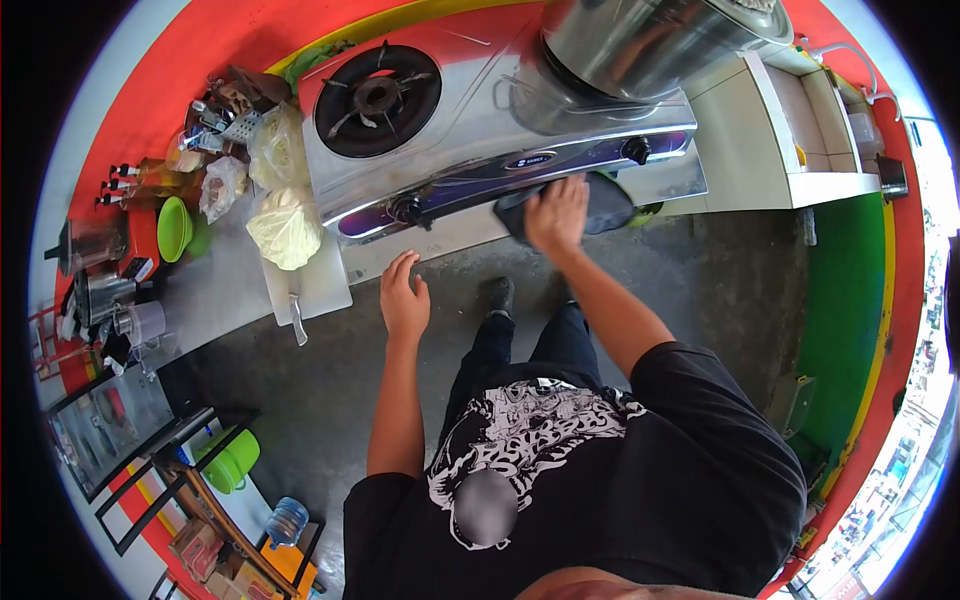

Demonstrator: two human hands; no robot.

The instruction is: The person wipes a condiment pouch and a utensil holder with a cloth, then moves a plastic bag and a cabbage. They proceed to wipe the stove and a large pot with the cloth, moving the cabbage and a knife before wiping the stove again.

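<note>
My right hand (557, 215) lies over a dark cloth (608, 205), its fingers pressing the cloth at the lower front edge of the gas stove (460, 190). Part of the cloth is under my palm, out of sight. My left hand (404, 298) hangs in the air before the counter, below the left control knob (408, 210). Its fingers are loosely bent and hold nothing. On the stove's left is a bare burner (377, 97). A large steel pot (650, 50) covers the right one, above the other knob (636, 150).
Left of the stove, a cabbage (285, 228) sits on a white cutting board (330, 280), with a knife (298, 318) jutting over its edge. Further left are green bowls (174, 228), plastic bags (277, 145) and a blender (90, 245). A tiled counter (735, 130) adjoins at right.
</note>
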